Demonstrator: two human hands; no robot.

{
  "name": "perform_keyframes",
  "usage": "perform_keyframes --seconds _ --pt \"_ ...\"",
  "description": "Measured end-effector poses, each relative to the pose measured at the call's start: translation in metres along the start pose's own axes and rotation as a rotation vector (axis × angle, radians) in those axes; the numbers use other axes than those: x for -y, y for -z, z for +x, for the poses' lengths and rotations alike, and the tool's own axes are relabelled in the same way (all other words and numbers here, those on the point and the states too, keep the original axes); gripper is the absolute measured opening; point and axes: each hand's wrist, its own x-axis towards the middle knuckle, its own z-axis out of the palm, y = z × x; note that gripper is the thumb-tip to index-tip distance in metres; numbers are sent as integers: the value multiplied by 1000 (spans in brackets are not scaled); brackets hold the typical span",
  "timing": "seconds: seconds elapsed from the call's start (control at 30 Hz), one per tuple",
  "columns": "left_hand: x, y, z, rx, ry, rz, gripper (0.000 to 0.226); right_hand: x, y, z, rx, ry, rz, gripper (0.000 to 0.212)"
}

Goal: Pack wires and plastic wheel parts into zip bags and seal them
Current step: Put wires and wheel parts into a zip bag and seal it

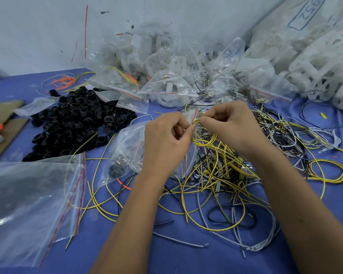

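Your hands are together mid-frame: left hand (166, 139) pinches the mouth of a small clear zip bag (188, 155), right hand (232, 125) pinches a loop of yellow wires (204, 140) at that opening. Loose wire tangle (226, 175) sits just below on the blue counter (186, 258), black wheel parts (75, 121) at center left.

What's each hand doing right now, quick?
Left hand: fingers pinch the mouth of a small zip bag.
Right hand: fingers pinch a bundle of yellow wires at the bag's mouth.
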Motion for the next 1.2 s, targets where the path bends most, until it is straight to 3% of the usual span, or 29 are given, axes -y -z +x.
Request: perform_keyframes --seconds 0.2,0.3,0.4,0.47,0.57,0.63,0.77,0.87,0.93,1.07,1.2 --pt "-4 2 1 -75 182 -213 17 -2 -14 0 -128 -181 155 13" --pt "-7 4 2 -69 189 -209 17 1 -20 -3 77 -240 359 2" --pt "-6 5 2 -66 197 -192 17 5 -21 -6 273 -262 470 18" --pt "-5 6 2 -66 199 -213 16 6 -22 -6 209 -275 483 21" --pt "-7 6 2 -49 192 -232 16 5 -31 -5 -59 -279 531 12" --pt "-9 3 1 -27 186 -242 15 3 -37 -6 -97 -236 538 11" --pt "-12 0 0 -45 179 -263 13 1 -38 -9 234 -70 334 27" --pt "-18 -1 -1 -57 178 -310 11 2 -39 -12 512 72 273 61" --pt "-22 -3 -1 -60 179 -366 10 2 -43 -13 548 85 330 78" --pt "-33 -2 1 -95 171 -503 15 4 -46 -8 651 -177 655 58" --pt "-35 6 7 -143 139 -587 21 13 -61 4 772 -348 679 26"
